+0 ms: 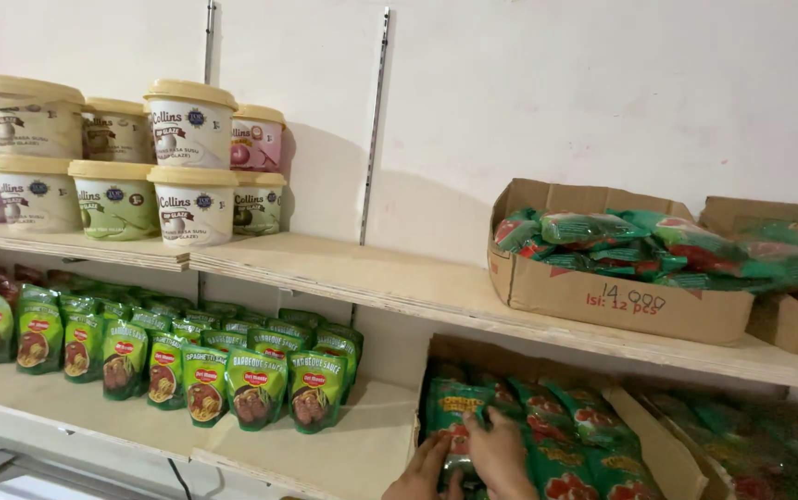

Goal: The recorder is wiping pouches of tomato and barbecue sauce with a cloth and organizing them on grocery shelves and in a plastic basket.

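Here, wooden shelves (343, 268); white wall (603, 93); hands (473, 461) on green pouches (556, 444)

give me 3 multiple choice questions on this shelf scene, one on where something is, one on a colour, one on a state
1. Where do the stacked tubs stand?
A. on the upper shelf at the left
B. inside a cardboard box
C. on the floor

2. What colour are the tubs' lids?
A. red
B. pale yellow
C. black

3. How is the cardboard box on the upper shelf?
A. taped shut
C. open, with pouches inside
B. lying flat and folded

Answers:
1 A: the tubs sit in two layers on the upper shelf, at its left end.
2 B: every lid in view is pale yellow.
3 C: its flaps stand up and green and red pouches fill it.

Both hands, left hand and right hand, rest on pouches in the lower box.
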